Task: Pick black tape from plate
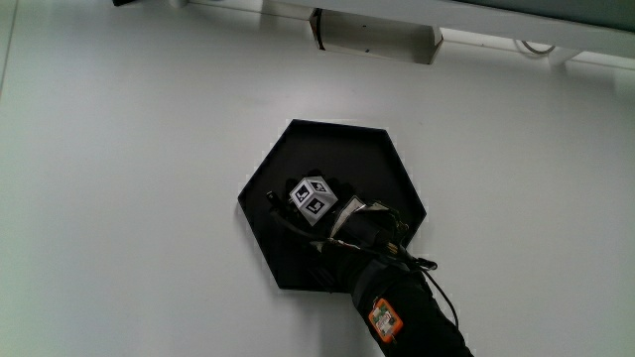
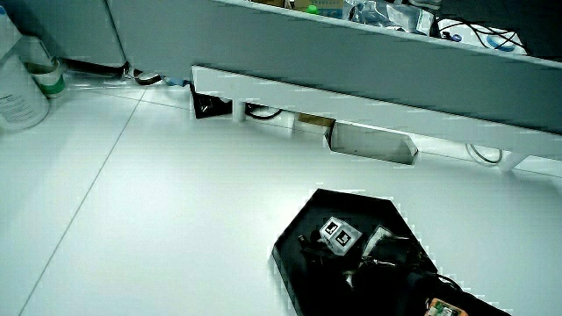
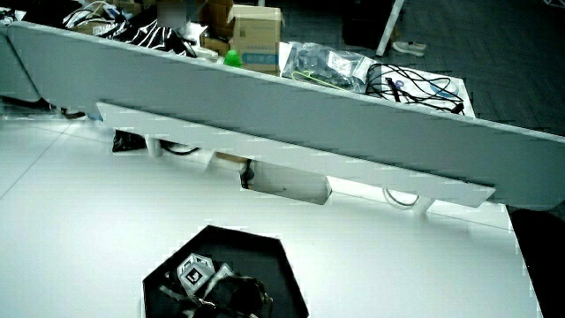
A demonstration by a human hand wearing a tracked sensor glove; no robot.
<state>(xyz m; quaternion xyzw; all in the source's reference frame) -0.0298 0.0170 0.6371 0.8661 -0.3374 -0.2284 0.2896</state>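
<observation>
Gloved hand low over the black hexagonal plate, patterned cube uppermost, forearm trailing toward the person, grip state cannot be told, white table underneath.

The white table lies bare all around the black six-sided plate, so a hand can pass in from any side of it. Over the plate, the gloved hand and its forearm take up the part nearest the person. In a side view, a bottle stands well apart from the plate, near the low partition that closes the table.
</observation>
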